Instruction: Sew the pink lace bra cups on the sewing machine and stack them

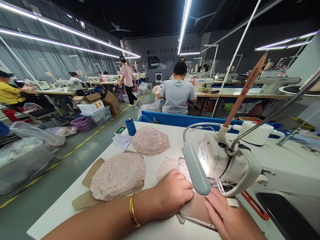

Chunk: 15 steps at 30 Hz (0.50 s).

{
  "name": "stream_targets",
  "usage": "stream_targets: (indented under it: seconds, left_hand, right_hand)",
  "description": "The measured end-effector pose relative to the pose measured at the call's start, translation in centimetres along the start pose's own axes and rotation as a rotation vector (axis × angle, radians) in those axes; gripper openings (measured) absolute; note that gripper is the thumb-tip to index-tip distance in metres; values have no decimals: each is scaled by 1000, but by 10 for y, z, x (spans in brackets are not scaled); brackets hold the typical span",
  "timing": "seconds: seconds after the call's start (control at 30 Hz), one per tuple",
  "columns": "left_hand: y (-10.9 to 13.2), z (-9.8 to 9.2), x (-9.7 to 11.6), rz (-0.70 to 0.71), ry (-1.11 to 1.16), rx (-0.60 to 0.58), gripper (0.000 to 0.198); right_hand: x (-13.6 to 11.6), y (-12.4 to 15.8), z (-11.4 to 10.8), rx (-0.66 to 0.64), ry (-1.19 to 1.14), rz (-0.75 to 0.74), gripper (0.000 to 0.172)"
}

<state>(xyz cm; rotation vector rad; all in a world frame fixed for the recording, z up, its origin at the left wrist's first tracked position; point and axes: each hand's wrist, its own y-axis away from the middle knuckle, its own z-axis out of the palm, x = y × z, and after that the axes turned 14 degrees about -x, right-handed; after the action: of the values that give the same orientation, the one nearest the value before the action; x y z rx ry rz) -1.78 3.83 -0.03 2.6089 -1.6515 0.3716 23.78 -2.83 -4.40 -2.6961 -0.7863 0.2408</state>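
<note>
My left hand (172,191), with a gold bangle and ring, lies left of the needle area. Its curled fingers are closed on the edge of a beige fabric piece (196,211) with pale lace (183,168) behind it. My right hand (226,213) rests on the same piece with fingers stretched out; a white band circles one finger. Over the work stands a white sewing machine (212,156), with a grey lamp (196,170) hiding part of the stitching spot. Two stacks of lace pieces, a larger (118,176) and a smaller (151,140), lie left of my hands.
A blue thread cone (130,127) stands at the far table edge by white paper (122,141). Right of the machine bed lie red thread snips (255,205) and a black phone-like slab (287,216). A person in grey (177,95) sits ahead; another walks the aisle.
</note>
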Motion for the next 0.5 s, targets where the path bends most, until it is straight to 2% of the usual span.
stream_targets:
  seconds: [0.17,0.27,0.4,0.5]
  left_hand:
    - [-6,-1,-5,51,-151,12,24]
    - [-5,-4,-6,63,-136,12,20]
    - [-5,-6,-3,22,-15,10,15]
    - [-10,-4,-2,-79,247,19,12]
  right_hand:
    - [0,0,4,28,2,43,38]
    - [1,-1,5,27,-17,34,38]
    - [0,-2,4,15,-35,23,39]
    - [2,-1,6,31,-37,23,39]
